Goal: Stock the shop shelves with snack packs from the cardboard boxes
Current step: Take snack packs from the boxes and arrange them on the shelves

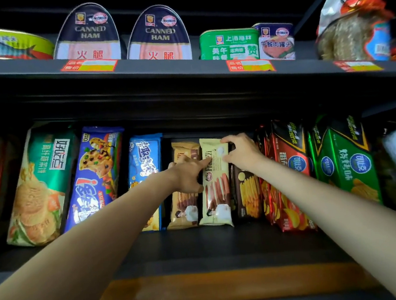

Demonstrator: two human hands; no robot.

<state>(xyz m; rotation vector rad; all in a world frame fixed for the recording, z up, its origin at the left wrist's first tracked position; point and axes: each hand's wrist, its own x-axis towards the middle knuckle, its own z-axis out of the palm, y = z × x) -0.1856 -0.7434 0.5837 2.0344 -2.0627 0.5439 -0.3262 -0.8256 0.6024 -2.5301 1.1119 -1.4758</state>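
Right hand (241, 152) grips my cream snack pack's (215, 186) far end; left hand (188, 174) pinches its left edge on the shelf (200, 243).

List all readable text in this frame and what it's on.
"CANNED HAM" and "火腿": left ham tin.
"CANNED HAM" and "火腿": right ham tin.
"上海梅林": green tin.
"午餐肉罐头": blue tin.
"Franzzi", partly covered: cream pack held by the left hand and right hand.
Price tags and other packs: too blurred.
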